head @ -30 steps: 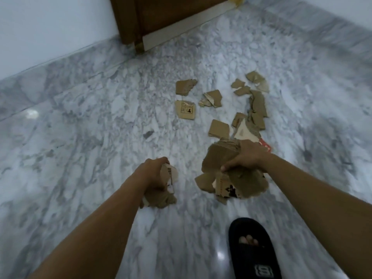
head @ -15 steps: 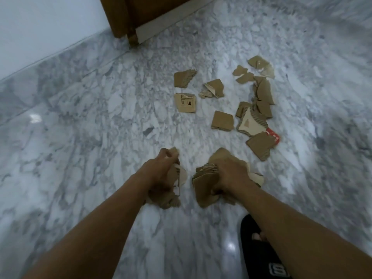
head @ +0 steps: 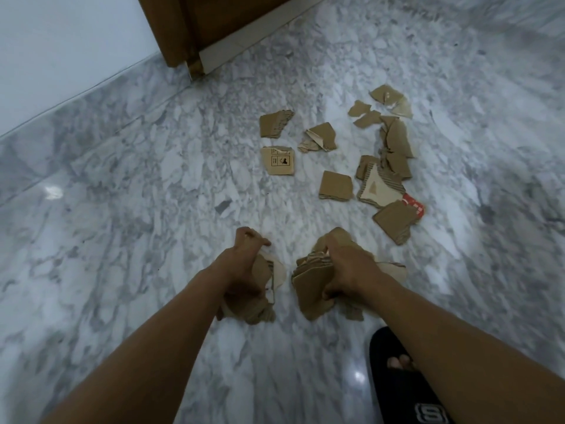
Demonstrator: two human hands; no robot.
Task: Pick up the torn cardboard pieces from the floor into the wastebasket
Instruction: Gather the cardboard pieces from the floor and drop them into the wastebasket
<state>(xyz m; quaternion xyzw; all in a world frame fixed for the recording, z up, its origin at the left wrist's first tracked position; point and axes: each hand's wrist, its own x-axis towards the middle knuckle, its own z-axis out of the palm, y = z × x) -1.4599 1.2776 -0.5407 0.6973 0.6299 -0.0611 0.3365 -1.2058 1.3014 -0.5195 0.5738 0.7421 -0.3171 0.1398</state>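
Cardboard pieces (head: 312, 289) hang lengthwise toward the floor (head: 122, 240), gripped by the left hand (head: 244, 264) and right hand (head: 348, 267).

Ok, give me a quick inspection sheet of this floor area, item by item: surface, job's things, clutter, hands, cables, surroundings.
Surface: glossy grey-white marble floor.
Job's things: torn cardboard pieces lie scattered ahead of the hands; wastebasket not in view.
Clutter: nothing seen.
Grippers: left hand grips a cardboard wad; right hand grips a cardboard stack.
Cables: nothing seen.
Surroundings: white wall, wooden door, black slipper on the person's foot.
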